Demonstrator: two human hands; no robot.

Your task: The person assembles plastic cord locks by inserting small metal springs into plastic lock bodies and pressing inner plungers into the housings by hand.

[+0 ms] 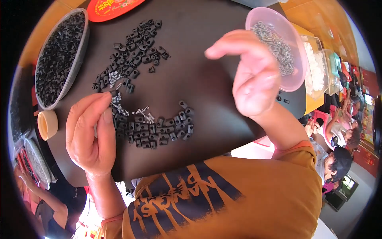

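Observation:
My left hand (90, 133) rests on the dark table (207, 99), thumb and forefinger pinched at a small black plastic part beside a few little metal springs (119, 105). Neat rows of black parts (159, 129) lie just right of it. A looser heap of black parts (135, 49) lies farther up the table. My right hand (252, 75) hovers raised above the table, fingers loosely spread, holding nothing that I can see. It hangs in front of a pink plastic bowl (294, 59) filled with small metal springs.
A grey oval tray (77, 59) full of black parts stands at the left edge, a small tan cup (47, 124) below it. A red plate (111, 8) sits at the top. Clear tubs with white pieces (316, 67) stand at right. Other people sit at lower left and right.

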